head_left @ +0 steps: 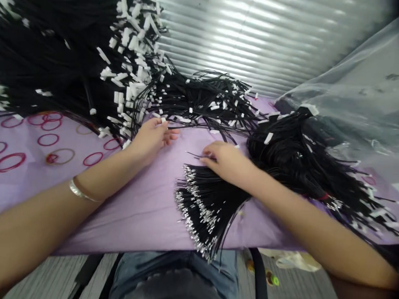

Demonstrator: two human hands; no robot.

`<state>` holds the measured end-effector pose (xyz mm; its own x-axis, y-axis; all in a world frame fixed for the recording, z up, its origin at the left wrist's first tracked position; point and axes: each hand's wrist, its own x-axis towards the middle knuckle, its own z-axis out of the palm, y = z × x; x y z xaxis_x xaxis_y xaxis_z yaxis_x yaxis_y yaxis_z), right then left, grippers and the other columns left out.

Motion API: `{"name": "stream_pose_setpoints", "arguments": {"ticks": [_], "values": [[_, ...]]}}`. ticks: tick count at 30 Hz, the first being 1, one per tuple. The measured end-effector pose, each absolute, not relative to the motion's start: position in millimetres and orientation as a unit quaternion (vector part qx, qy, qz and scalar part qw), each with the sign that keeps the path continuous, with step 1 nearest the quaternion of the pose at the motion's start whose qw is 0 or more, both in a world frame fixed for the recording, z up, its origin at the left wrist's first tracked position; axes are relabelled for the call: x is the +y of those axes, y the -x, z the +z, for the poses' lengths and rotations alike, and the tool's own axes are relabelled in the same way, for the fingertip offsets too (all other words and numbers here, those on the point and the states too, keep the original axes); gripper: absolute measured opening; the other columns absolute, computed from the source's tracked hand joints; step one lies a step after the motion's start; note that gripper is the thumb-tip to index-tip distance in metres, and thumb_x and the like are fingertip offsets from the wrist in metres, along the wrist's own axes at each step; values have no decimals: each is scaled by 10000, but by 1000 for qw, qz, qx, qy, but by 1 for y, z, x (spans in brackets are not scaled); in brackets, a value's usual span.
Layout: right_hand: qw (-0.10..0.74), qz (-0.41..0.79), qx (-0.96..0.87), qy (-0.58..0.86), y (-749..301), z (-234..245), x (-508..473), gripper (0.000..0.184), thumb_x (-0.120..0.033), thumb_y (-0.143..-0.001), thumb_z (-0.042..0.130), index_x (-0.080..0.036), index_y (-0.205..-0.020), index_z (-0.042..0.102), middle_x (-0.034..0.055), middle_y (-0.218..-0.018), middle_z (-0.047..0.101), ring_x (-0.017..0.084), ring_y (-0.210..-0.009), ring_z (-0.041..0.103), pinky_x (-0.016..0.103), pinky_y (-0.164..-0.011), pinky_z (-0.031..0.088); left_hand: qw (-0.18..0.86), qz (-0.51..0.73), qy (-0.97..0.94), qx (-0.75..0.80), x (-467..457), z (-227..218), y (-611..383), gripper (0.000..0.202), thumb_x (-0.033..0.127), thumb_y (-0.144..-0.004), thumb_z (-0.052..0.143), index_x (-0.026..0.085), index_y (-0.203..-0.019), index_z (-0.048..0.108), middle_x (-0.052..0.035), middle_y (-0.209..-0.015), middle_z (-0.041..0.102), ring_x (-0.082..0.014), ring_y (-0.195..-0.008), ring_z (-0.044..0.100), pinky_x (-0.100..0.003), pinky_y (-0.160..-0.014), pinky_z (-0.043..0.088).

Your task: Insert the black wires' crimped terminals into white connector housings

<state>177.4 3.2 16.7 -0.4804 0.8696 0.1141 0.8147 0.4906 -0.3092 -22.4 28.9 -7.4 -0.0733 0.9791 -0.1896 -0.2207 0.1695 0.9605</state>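
My right hand point(226, 164) pinches a thin black cable, whose end sticks out to the left past the fingertips. Under and in front of that hand, a fanned bundle of black cables point(222, 191) with bare silvery ends lies on the purple cloth. My left hand point(153, 136), a bracelet on its wrist, hovers at the near side of the loose black cables point(199, 95) with white connectors. Its fingers are loosely bent and apart; a white connector shows by the fingertips, and it does not look gripped.
A tall heap of black cables point(67, 46) with white ends rises at the left. Several red rubber bands point(9, 162) lie on the purple cloth point(131, 213). A tied cable bundle point(287, 150) sits at the right, beside clear plastic sheeting point(368, 87). A corrugated metal shutter point(233, 34) stands behind.
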Motion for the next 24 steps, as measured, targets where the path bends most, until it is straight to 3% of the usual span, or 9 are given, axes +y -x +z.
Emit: {"name": "stream_pose_setpoints", "arguments": {"ticks": [5, 8, 11, 15, 20, 24], "values": [[98, 176, -847, 491, -184, -11, 2, 63, -193, -789, 591, -140, -824, 590, 42, -779, 598, 126, -689, 530, 249, -664, 411, 555, 530, -388, 510, 24, -5, 21, 87, 223, -802, 511, 138, -819, 519, -77, -825, 658, -93, -627, 605, -173, -515, 431], [103, 208, -856, 461, -190, -5, 1, 67, -169, -790, 577, -147, -726, 578, 36, -756, 583, 125, -707, 508, 244, -690, 382, 507, 543, -431, 512, 22, -5, 20, 143, 259, -788, 536, 120, -791, 571, -77, -969, 638, -96, -715, 614, -180, -548, 474], [131, 221, -858, 444, -194, 0, -4, 69, -177, -807, 549, -144, -747, 561, 50, -807, 583, 136, -755, 502, 253, -719, 370, 500, 519, -460, 519, 21, -6, 18, 151, 239, -774, 557, 95, -760, 599, -78, -1009, 633, -71, -678, 608, -202, -624, 517], [189, 243, -836, 454, -197, 4, -8, 88, -198, -852, 487, -137, -843, 550, 21, -738, 605, 106, -640, 507, 233, -619, 367, 534, 474, -465, 524, 13, -6, 11, 97, 168, -742, 597, 81, -778, 625, -68, -1014, 643, -36, -628, 606, -193, -700, 527], [263, 276, -821, 424, -198, 7, -11, 136, -206, -837, 516, -158, -855, 641, -1, -794, 660, 86, -684, 563, 218, -643, 397, 616, 391, -472, 495, -8, -10, -2, 136, 179, -730, 633, 92, -833, 642, -28, -760, 657, -63, -642, 625, -185, -680, 531], [340, 279, -798, 412, -197, 6, -13, 132, -190, -801, 569, -162, -784, 697, -5, -781, 678, 75, -687, 564, 207, -641, 402, 649, 372, -477, 461, -15, -17, -7, 195, 209, -735, 652, 110, -901, 628, -9, -809, 653, -46, -669, 627, -163, -701, 529]]}}
